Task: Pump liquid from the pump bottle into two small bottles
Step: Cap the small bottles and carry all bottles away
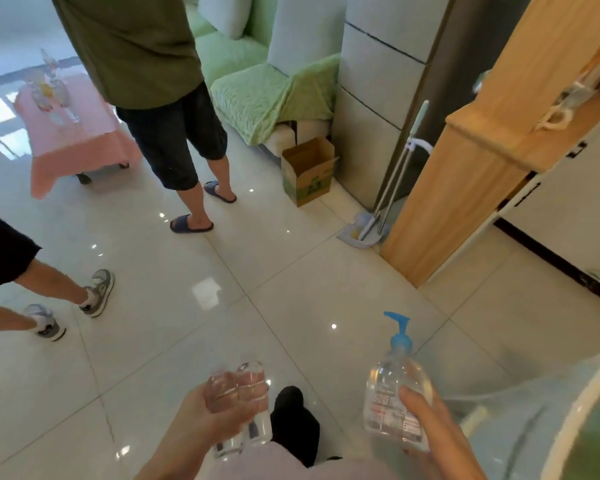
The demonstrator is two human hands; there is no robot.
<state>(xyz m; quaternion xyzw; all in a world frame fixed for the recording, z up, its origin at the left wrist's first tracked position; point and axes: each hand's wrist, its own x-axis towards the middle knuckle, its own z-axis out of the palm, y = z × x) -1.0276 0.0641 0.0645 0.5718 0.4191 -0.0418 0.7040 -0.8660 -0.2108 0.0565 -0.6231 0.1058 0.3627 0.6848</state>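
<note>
Glossy white tiled floor (222, 271), green-covered sofa (257, 91) and cardboard box (309, 171) beyond, left grip (205, 420) curled round two small bottles (250, 379), right grip (430, 427) wrapped round blue-topped pump bottle (388, 386), all held above the floor

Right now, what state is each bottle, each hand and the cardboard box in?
pump bottle: roughly upright, in the air, blue pump on
two small bottles: side by side, clear, caps too blurred to tell
left hand: grips the two small bottles
right hand: grips the pump bottle
cardboard box: on the floor, flaps open
</note>
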